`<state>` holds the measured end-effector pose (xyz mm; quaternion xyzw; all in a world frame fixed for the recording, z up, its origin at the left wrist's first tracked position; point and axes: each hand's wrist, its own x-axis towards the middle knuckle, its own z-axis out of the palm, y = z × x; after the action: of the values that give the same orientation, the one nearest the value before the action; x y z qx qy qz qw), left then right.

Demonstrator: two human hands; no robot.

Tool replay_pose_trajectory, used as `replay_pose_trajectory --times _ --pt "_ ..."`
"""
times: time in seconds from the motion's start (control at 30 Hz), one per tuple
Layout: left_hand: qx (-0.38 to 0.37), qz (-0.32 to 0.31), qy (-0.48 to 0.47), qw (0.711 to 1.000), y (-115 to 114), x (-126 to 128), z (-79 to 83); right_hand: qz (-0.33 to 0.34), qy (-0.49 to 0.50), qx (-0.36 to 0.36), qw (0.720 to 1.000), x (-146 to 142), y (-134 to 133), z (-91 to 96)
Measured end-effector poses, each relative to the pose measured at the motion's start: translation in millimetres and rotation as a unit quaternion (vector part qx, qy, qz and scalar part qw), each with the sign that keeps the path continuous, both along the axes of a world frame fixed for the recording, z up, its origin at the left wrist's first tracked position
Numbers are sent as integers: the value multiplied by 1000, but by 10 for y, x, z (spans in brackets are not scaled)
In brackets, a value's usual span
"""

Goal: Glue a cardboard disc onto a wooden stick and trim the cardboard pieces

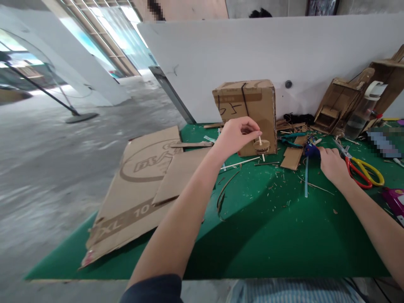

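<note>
My left hand (241, 134) pinches a thin white stick that passes through a small round cardboard disc (261, 147). The disc hangs just above the table, in front of an upright cardboard box (232, 101) with a dark cord down its front. Farther right, my right hand (333, 165) closes on a dark blue glue gun (312, 151), partly hidden by the fingers. A translucent glue stick (306, 179) extends from beside it toward me. Small cardboard pieces (292, 158) and teal-handled pliers (292, 141) lie between the box and my right hand.
Large flat cardboard sheets (135, 181) cover the left of the green table (268, 244). Scissors with red and yellow handles (368, 172) lie beside my right forearm. A clear bottle (360, 115) and cardboard structures (336, 101) stand at back right, before a white partition (195, 63).
</note>
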<state>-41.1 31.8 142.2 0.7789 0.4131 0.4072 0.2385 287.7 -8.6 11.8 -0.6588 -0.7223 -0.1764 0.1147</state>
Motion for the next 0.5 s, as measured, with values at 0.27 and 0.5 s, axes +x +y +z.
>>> replay_pose_trajectory --times 0.27,0.5 --pt "5 -5 3 1000 -24 82 -61 -123 100 4 987 144 4 413" --pt "-1 -16 18 1000 -39 150 -105 -308 148 -165 925 751 235 645"
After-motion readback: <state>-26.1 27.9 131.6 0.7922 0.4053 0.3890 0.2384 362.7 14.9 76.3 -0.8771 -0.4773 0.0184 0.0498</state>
